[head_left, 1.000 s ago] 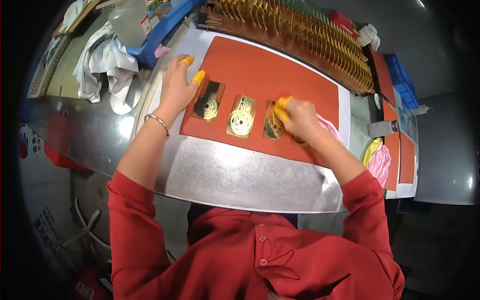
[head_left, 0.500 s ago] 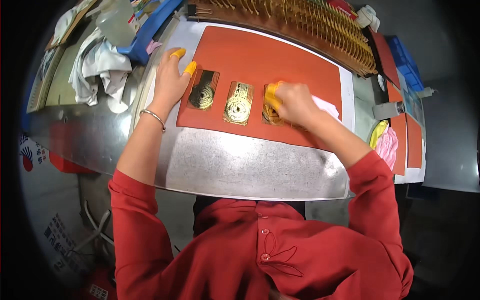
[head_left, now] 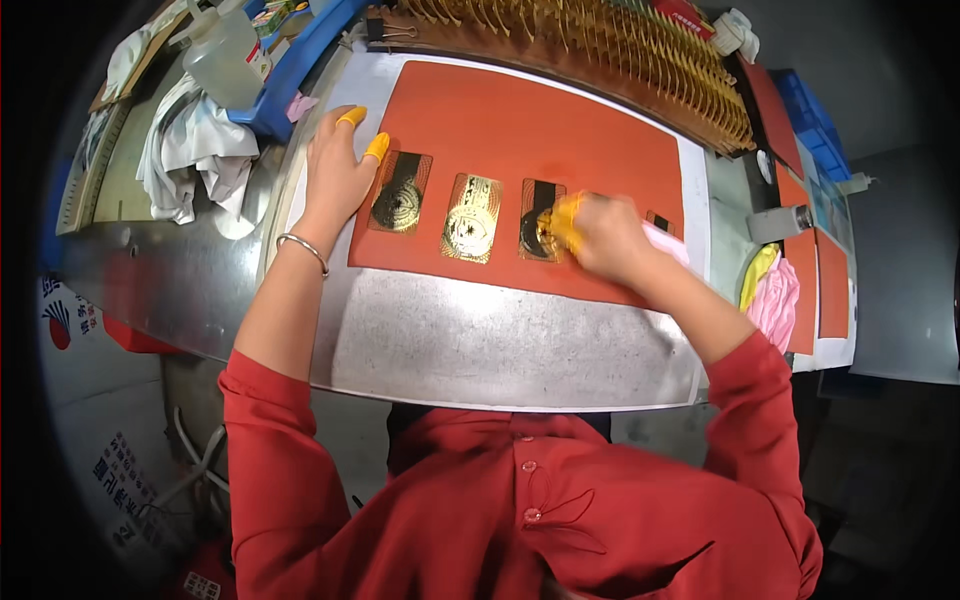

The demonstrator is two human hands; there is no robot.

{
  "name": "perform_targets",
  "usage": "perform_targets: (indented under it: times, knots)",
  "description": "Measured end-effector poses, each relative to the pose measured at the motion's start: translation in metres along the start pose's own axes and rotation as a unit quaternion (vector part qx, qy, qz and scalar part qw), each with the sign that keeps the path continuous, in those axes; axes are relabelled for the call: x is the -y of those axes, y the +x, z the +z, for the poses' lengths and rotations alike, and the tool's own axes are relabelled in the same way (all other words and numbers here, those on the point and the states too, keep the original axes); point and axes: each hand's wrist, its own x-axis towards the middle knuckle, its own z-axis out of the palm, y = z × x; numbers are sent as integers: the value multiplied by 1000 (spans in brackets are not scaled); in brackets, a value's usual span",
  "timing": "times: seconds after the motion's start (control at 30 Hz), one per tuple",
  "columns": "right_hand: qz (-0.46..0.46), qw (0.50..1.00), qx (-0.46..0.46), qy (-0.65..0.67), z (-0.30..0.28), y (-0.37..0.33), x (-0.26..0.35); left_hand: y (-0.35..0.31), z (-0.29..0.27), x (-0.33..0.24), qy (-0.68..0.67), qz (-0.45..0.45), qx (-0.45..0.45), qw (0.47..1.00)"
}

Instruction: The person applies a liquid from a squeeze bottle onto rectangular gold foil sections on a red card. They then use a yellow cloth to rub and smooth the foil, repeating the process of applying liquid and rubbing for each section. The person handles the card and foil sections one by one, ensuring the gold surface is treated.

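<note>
My left hand (head_left: 338,165) lies at the left edge of an orange-red mat (head_left: 520,110), fingers stretched out, yellow finger cots on the thumb and a finger. Several shiny gold-and-black cards lie in a row on the mat. Nearest the left hand is the first card (head_left: 402,192); right of it comes a brighter gold card (head_left: 470,218). My right hand (head_left: 605,238), blurred and also in yellow cots, is closed over the right side of the third card (head_left: 538,205). A pale pink cloth (head_left: 665,243) sticks out from it. Behind the hand, another card (head_left: 660,219) is mostly hidden.
A rack of curved gold pieces (head_left: 600,65) runs along the back. To the left are a white cloth (head_left: 195,150), a translucent bottle (head_left: 225,60) and a blue tray (head_left: 285,85). A grey block (head_left: 778,223) and pink cloth (head_left: 775,295) sit at the right.
My right hand has shifted slightly toward me and to the right, uncovering more of the third card and a corner of the fourth. The left hand stays at the mat's edge.
</note>
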Motion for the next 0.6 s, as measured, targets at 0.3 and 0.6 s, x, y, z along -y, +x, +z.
perform_targets:
  times: [0.3,0.6]
  knots:
    - [-17,994,92,55,-5,19,40,-3,-1,1,1,-2,-5,1000]
    - [-48,990,118,65,-9,24,44,-7,-2,6,33,-2,13,999]
